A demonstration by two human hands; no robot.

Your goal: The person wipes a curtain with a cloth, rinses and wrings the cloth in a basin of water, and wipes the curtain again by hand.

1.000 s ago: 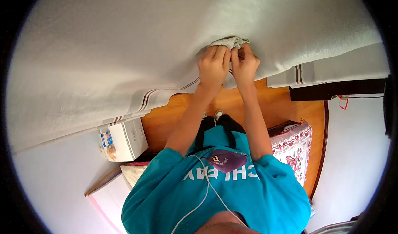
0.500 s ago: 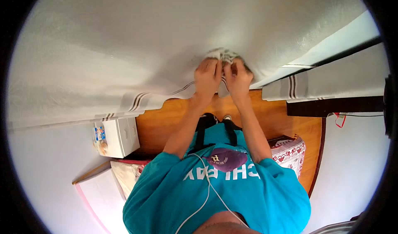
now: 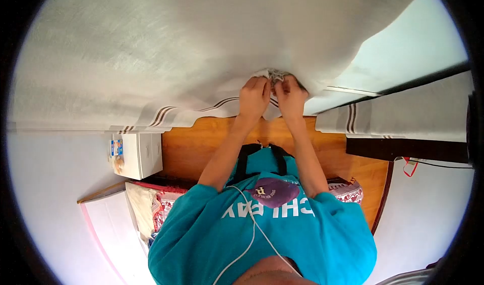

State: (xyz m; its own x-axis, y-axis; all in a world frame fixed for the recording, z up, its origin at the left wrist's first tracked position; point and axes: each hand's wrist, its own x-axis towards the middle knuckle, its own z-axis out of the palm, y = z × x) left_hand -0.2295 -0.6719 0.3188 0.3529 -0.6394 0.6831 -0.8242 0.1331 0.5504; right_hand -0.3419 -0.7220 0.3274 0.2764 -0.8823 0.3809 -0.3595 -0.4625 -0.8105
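Both hands are raised in front of the large pale curtain (image 3: 212,33), close together near its striped lower part. My left hand (image 3: 254,97) is closed, its fingertips pinching a crumpled grey-white cloth (image 3: 276,74). Just right of it, my right hand (image 3: 291,96) has its fingers bent round the same bunched cloth. The bunch lies against the curtain; whether it is part of the curtain or separate I cannot tell. The fingertips are partly hidden in its folds.
A white cabinet (image 3: 137,155) stands at the left on the orange-brown wooden floor (image 3: 201,141). Another striped curtain (image 3: 398,108) hangs at the right above a dark ledge (image 3: 393,149). A red-and-white patterned cloth (image 3: 348,191) shows beside my right arm.
Both hands and the bunched cloth sit lower in the view. The big curtain's right edge has moved left, showing more of the pale surface behind it. The view has shifted too.
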